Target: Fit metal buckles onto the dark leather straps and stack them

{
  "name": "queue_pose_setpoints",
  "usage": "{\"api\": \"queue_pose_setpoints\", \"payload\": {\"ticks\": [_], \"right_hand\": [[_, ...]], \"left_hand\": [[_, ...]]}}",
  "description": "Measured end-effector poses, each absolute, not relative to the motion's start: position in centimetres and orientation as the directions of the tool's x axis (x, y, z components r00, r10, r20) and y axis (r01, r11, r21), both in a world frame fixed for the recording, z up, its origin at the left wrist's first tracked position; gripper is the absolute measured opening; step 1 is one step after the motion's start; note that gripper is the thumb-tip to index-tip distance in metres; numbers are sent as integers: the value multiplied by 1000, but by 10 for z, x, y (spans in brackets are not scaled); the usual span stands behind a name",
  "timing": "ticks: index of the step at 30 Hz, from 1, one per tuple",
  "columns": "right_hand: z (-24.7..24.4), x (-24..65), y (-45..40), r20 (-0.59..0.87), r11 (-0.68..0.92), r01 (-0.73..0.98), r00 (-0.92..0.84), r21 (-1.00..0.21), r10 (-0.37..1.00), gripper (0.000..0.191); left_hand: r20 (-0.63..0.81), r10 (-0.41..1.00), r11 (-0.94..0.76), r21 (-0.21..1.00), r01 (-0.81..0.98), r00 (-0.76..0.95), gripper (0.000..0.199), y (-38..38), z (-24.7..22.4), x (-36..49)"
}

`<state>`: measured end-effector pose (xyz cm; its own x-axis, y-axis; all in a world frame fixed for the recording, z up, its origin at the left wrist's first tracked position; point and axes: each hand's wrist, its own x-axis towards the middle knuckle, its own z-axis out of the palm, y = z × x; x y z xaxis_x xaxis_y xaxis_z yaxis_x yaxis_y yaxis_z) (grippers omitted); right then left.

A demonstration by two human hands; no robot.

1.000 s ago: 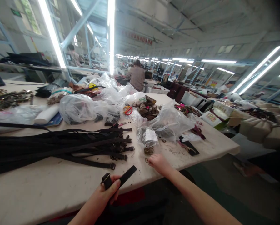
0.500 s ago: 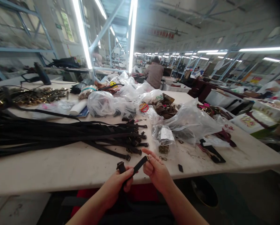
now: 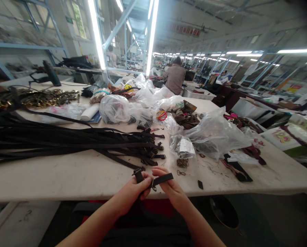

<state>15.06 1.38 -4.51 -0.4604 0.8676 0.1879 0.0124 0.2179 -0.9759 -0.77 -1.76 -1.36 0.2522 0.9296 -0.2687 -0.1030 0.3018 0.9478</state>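
Desk, one (image 3: 66, 180): pale top, lightly marked. Room: factory hall; fluorescent tubes (image 3: 152, 37), many, too far off to count fully; blue steel framing (image 3: 120, 25); banner of red characters (image 3: 185, 30), one. Persons plainly seen beyond the desk: two, one in a grey-brown top (image 3: 174, 79), one farther left (image 3: 111, 57).

Landmark: bundle of black straps (image 3: 73, 142), one; straps overlapping, number uncertain, buckled ends toward the right.

Black webbing strap in hand, one: in front of the bundle's buckled ends, above the desk's front edge; slide buckle (image 3: 137, 172), one; short free end (image 3: 166, 178), one; small metal fitting (image 3: 153, 185), one.

Hands, two. Left hand (image 3: 135, 188): grip closed round the strap below its buckle. Right hand (image 3: 171, 189): fingers loosely extended behind the free end; whether its grip pinches the strap cannot be told.

Right of the bundle: metal snap hook (image 3: 181, 173), one, lying loose; cluster of bronze-toned hardware (image 3: 182, 163), one; black scrap (image 3: 200, 184), one.

Behind the bundle: red-and-orange-handled scissors (image 3: 162, 115), one pair; white roll (image 3: 87, 113), one; heap of brass-toned hardware (image 3: 48, 98), one.
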Motion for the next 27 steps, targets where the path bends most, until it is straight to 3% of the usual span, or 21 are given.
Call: {"api": "queue_pose_setpoints", "payload": {"ticks": [3,6,11,19,23,27], "right_hand": [[-36,152,12,190,136,-150,-458,-979,868,23],[-26,153,12,152,3,-312,-454,-950,878,25],[-18,144,11,-109,-228,-112,-626,-967,772,30],[-16,139,10,-134,-234,-56,-685,-971,716,39],[-15,141,14,-112,-149,-5,-634,-989,765,40],[-8,138,13,-13,0,20,-600,-1000,800,41]], "left_hand": [[-215,940,233,972,-38,263,32,-15,-12,-6],[-109,982,86,985,147,157,28,-12,-14,-9],[28,998,-50,867,497,52,21,-8,-11,-16],[52,991,-128,665,736,125,31,-10,-15,-14],[0,976,-190,503,843,220,25,-11,-18,-14],[8,971,-213,466,858,237,26,-13,-23,-13]]}}
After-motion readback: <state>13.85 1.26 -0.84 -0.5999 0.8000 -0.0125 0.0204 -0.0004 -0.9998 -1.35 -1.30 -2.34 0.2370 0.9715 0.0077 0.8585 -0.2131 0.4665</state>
